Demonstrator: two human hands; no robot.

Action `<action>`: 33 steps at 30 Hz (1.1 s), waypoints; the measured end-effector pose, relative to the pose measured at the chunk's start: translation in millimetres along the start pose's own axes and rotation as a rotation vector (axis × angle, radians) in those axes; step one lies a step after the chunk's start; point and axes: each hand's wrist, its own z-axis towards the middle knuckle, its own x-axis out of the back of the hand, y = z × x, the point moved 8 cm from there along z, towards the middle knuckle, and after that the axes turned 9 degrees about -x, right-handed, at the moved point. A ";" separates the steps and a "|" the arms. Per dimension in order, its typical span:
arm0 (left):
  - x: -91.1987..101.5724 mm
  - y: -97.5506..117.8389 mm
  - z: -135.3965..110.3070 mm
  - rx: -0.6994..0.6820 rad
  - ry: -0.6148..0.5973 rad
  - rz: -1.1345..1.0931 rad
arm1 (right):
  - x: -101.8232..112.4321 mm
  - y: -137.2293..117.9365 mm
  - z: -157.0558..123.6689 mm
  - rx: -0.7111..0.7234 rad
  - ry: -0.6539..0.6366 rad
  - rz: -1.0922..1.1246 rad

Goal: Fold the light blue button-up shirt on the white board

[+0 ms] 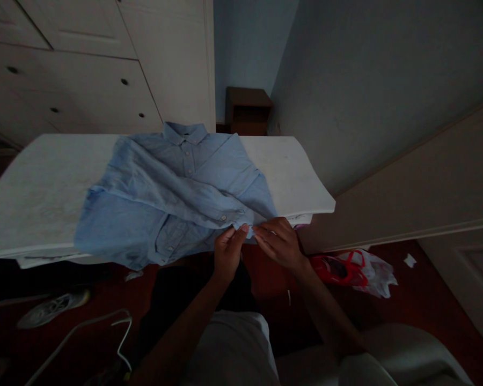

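A light blue button-up shirt [173, 187] lies spread on a white table [44, 182], collar toward the far side and one sleeve folded across the front. My left hand [228, 249] pinches the cuff end of that sleeve at the table's near edge. Just right of it, my right hand [279, 242] also grips the shirt's lower edge, with its fingers closed on the fabric. The two hands almost touch.
White cabinet doors [84, 59] stand behind the table, and a dark wooden nightstand [247, 110] sits in the corner. On the red floor lie a red and white plastic bag [354, 271], a grey shoe [50, 310] and a white wire hanger [104, 327].
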 end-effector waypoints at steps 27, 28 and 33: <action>-8.6 -11.4 10.6 0.399 0.170 -0.302 | -23.0 25.5 46.4 -0.204 -0.401 0.322; -9.7 -11.4 10.6 0.425 0.176 -0.327 | -24.0 26.7 48.8 -0.218 -0.430 0.343; -10.2 -8.3 11.2 0.439 0.190 -0.343 | -23.1 26.2 54.4 -0.193 -0.439 0.319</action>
